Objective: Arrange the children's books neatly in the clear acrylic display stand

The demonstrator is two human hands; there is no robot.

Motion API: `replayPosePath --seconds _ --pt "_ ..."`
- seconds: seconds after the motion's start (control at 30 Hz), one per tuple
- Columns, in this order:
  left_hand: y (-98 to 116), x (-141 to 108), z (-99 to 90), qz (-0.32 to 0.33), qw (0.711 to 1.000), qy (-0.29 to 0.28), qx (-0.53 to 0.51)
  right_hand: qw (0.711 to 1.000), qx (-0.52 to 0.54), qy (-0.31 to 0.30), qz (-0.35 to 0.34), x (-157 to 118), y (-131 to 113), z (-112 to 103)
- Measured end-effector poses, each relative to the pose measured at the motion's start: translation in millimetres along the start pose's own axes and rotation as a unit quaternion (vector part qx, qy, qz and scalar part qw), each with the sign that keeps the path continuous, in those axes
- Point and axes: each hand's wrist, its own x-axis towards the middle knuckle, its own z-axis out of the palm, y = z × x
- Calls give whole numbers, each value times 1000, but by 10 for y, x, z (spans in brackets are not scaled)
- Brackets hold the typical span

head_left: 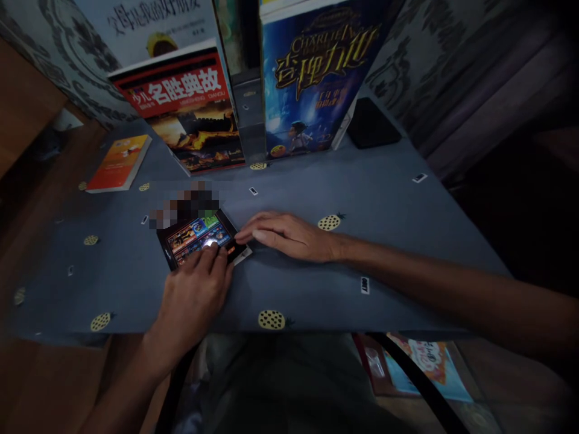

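A dark, glossy book point(176, 234) with rows of small coloured pictures lies flat on the table, slightly turned. Its upper part is blurred out, and a strip of white shows at its lower right corner. My left hand point(194, 301) lies over its near edge, fingers stretched out and fingertips on the cover. From the right, my right hand point(289, 236) reaches its right edge with fingers extended close together and the thumb on the near side. The right fingertips touch or nearly touch that edge; I cannot tell which. Neither hand grips anything.
The table has a grey-blue pineapple-print cloth point(298, 289). Behind stand a red-topped book point(194, 114), a pale book point(149, 24) and a blue book point(312, 78). An orange book point(120, 163) lies left, a black flat object point(373, 123) right. Below is a colourful booklet point(429, 367).
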Motion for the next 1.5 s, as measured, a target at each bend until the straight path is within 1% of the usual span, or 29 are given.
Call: replayPosePath --seconds 0.1,0.17,0.27,0.37,0.43,0.47,0.5,0.57,0.6,0.67,0.73,0.8,0.87,0.93,1.0,1.1,1.17,1.2,1.3,1.37,1.43,1.5 --pt "15 -8 11 -11 1000 -18 -14 999 -39 -16 11 -2 -26 8" --pt "24 -19 19 -20 999 -19 -28 997 -73 -25 13 -17 -38 21" --pt "11 -49 39 -28 998 -3 -48 993 -115 -23 -8 -48 -41 50" --pt "-111 -98 91 -16 995 22 -92 988 -147 -21 -47 -68 -38 79" --pt "-293 -134 146 -13 991 28 -132 984 -164 -15 -61 -71 -38 93" --pt "-414 -153 175 -24 990 22 -139 983 -170 -12 -62 -70 -38 98" --pt "-550 -174 203 -44 991 9 -126 982 -176 -8 -62 -69 -38 103" --pt "-841 -216 243 -80 995 -29 -57 980 -187 -4 -63 -65 -36 112" --pt "-980 -235 253 -67 996 -50 -32 980 -189 -4 -65 -64 -35 117" --pt "-1208 -260 247 -19 996 -92 -4 979 -191 -3 -65 -61 -36 127" --pt "-1339 -252 212 35 992 -122 -2 981 -185 0 -62 -60 -41 137" --pt "-1367 -208 164 76 987 -141 -21 982 -178 4 -54 -59 -48 145" --pt "-1320 -143 131 115 980 -154 -45 984 -172 3 -48 -57 -55 149" --pt "-1242 -81 132 162 973 -154 -53 985 -168 0 -40 -55 -62 150" --pt "-1177 -41 169 206 968 -132 -50 986 -166 -5 -30 -52 -74 147" --pt "-1159 -31 250 233 969 -69 -52 987 -161 -8 -16 -48 -101 140" --pt "-1197 -43 283 237 969 -47 -54 988 -157 -11 -12 -51 -120 136" --pt "-1224 -50 287 238 969 -50 -54 988 -155 -13 -10 -56 -126 134" --pt "-1304 -60 262 234 965 -92 -74 989 -148 -18 5 -75 -126 124" --pt "-1338 -56 250 215 963 -110 -122 990 -140 -22 16 -84 -107 108" --pt "-1345 -49 269 171 962 -87 -194 992 -126 -17 6 -85 -77 87" --pt "-1323 -36 310 109 955 -41 -272 994 -111 2 -18 -77 -42 69"
